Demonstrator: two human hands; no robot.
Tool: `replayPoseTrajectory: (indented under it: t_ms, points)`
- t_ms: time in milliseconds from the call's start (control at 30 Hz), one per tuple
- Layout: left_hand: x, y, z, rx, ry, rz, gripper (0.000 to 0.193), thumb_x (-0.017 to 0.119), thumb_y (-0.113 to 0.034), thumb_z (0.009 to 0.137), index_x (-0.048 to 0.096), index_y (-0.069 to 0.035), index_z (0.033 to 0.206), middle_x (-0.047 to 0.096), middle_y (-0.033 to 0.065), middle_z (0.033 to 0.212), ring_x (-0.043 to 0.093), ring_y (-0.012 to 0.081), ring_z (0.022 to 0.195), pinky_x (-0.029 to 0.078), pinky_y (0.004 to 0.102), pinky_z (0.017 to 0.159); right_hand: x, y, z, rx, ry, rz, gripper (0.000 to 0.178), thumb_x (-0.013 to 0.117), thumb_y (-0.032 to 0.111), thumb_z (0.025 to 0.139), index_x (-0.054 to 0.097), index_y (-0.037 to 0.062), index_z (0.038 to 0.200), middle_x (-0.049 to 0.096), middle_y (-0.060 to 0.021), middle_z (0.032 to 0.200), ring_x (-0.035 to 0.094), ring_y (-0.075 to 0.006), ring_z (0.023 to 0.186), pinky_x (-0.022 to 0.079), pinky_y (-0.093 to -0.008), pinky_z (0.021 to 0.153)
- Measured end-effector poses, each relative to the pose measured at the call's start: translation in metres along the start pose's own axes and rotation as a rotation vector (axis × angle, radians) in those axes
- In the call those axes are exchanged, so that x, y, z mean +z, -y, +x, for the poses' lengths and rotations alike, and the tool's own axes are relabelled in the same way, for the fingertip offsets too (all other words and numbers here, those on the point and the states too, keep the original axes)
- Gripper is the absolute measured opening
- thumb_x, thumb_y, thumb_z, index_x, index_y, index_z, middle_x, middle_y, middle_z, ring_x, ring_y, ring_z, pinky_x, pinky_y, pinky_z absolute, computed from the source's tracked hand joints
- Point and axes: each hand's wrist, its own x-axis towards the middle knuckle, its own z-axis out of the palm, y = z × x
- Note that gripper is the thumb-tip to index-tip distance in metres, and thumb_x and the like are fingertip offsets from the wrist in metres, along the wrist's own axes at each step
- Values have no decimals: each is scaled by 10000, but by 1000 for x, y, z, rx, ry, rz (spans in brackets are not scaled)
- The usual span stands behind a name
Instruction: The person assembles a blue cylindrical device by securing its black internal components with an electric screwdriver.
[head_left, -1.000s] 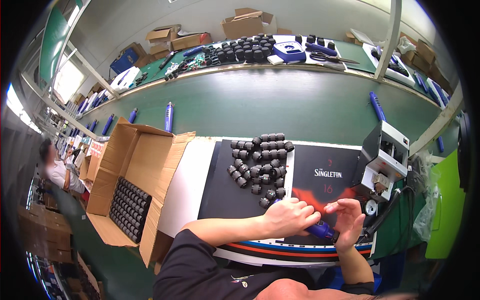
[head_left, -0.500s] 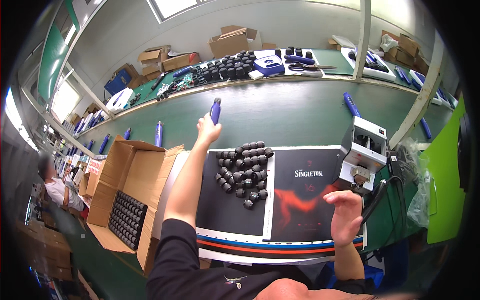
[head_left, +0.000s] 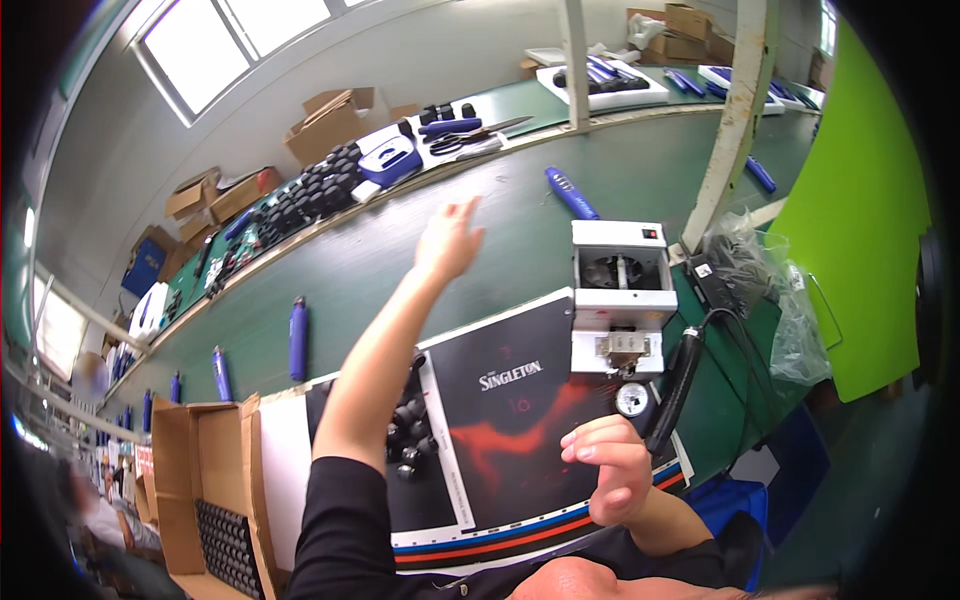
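My left hand (head_left: pixel 450 242) reaches out over the green work surface (head_left: pixel 500 235), its fingers outstretched and nothing in them. To its left stands a blue pen-like handheld device (head_left: pixel 298 342), apart from the hand. Another blue device (head_left: pixel 571 193) lies to its right, behind the machine. Above the near right of the dark printed mat (head_left: pixel 510 430) hovers my right hand (head_left: pixel 612 465), fingers loosely bent, thumb apart, empty. Black ribbed cylindrical caps (head_left: pixel 408 430) lie on the mat, partly hidden by my left forearm. A small round gauge (head_left: pixel 632 400) lies near my right hand.
A white-and-grey machine (head_left: pixel 622 300) stands at the right, beside a black handle (head_left: pixel 675 390) and cables. At left sits an open cardboard box (head_left: pixel 205 455) holding a tray of black caps (head_left: pixel 228 548). A metal post (head_left: pixel 730 130) rises behind. Scissors (head_left: pixel 470 138) lie on the far shelf.
My left hand has let go of the blue device, which now stands to its left. My right hand's fingers have bent more. The view has turned to the right.
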Motion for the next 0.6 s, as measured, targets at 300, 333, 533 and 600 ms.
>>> replayPoseTrajectory:
  t_ms: [300, 333, 533, 600]
  points:
    - [118, -118, 66, 205, -27, -160, 438, 651, -525, 922, 692, -187, 1197, 440, 238, 1468, 525, 421, 1204, 509, 499, 963, -8, -11, 4, -11, -122, -114, 465, 347, 434, 1100, 551, 16, 1097, 668, -109, 861, 669, -258, 737, 559, -352, 643]
    - [113, -123, 62, 107, 37, -152, 459, 648, -565, 911, 742, -144, 1070, 438, 243, 1468, 539, 417, 1172, 512, 504, 948, -10, -11, 4, -6, -131, -127, 465, 347, 434, 1100, 551, 16, 1097, 668, -109, 861, 669, -258, 737, 559, -352, 643]
    - [93, -51, 43, -265, 0, 5, 421, 752, -296, 855, 625, 1, 1125, 662, 212, 1110, 682, 376, 1038, 556, 473, 896, -8, -8, 5, -32, -137, -104, 483, 356, 439, 1097, 558, 0, 1087, 667, -114, 852, 668, -259, 744, 557, -354, 655]
    - [78, -31, 28, -265, 98, 19, 474, 732, -266, 858, 550, 8, 1200, 664, 244, 1145, 674, 396, 1071, 542, 480, 922, -13, -9, 6, -20, -165, -120, 478, 369, 432, 1095, 555, -9, 1083, 659, -122, 851, 663, -254, 760, 555, -352, 682]
